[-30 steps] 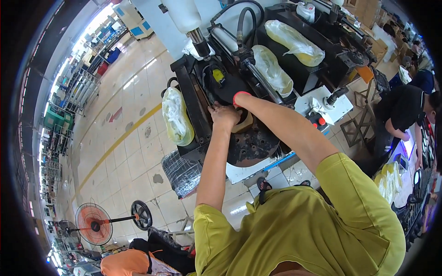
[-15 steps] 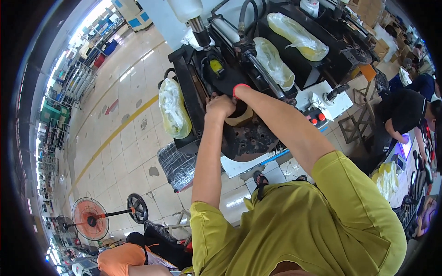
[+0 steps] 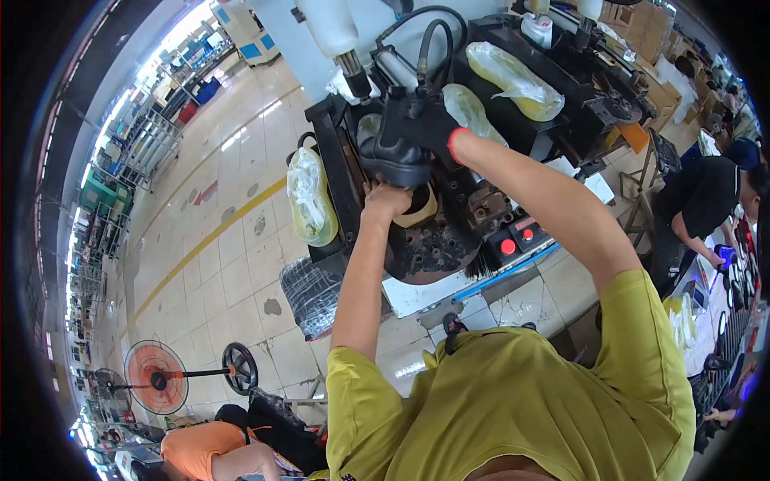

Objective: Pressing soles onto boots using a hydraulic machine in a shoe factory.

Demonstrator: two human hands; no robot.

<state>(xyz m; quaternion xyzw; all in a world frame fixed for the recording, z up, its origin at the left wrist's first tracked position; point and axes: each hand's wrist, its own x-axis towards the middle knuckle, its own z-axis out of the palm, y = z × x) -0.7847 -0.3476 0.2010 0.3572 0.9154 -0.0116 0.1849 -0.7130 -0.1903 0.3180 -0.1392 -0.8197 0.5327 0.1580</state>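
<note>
Since earlier frame, my right hand (image 3: 427, 131) shifts up, rightward, grasping boot (image 3: 395, 166) just beyond tan block (image 3: 420, 216). Left hand (image 3: 387, 200) near boot; its grip I cannot tell. Probably boot-handling step; next calls for steady hold.

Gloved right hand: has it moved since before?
Yes: the gloved right hand has moved right and up the picture, away from the holed black plate.

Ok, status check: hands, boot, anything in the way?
Right hand, gloved, on the black boot; grip unclear, black on black. Left hand low, beside the tan block. Black hose beyond the boot.
</note>
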